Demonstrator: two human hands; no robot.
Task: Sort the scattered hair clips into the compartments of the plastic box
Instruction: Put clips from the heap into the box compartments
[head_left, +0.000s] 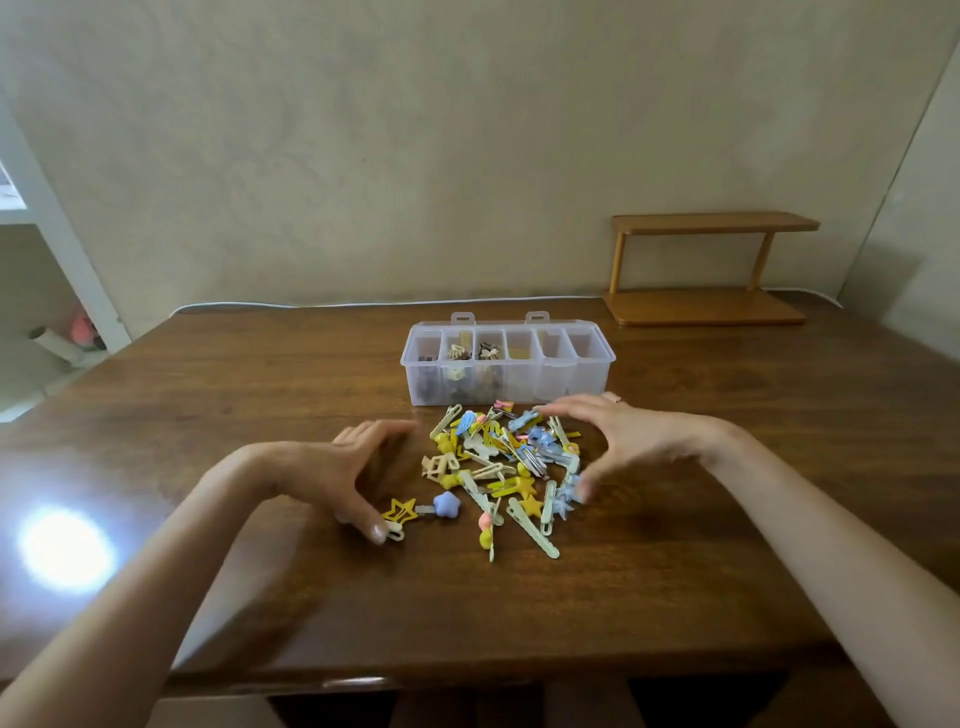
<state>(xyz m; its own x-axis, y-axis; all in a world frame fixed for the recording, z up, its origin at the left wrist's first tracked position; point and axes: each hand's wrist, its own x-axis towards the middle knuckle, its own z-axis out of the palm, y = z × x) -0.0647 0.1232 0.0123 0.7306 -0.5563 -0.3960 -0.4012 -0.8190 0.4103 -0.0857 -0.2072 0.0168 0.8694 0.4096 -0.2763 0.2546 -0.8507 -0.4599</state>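
Between the left hand (343, 467) and right hand (618, 436) lie the clips (498, 467) on the table (675, 545), the box (506, 364) just beyond them. Both hands flank the pile, open and holding nothing. Gathering seems the step; next, pinching one clip and matching its compartment.

Plain beige plaster wall (363, 156) behind, mottled, unlit. Dark brown wooden bench (675, 571), glossy grain; round white glare patch (65, 548) on its near left. Thin white cable (363, 304) runs along the bench's far edge. Small orange-brown two-tier wooden shelf (711, 223) stands at far right, against the wall. White-framed shelving unit (62, 249) at left, holding a blurred pink object (83, 327).
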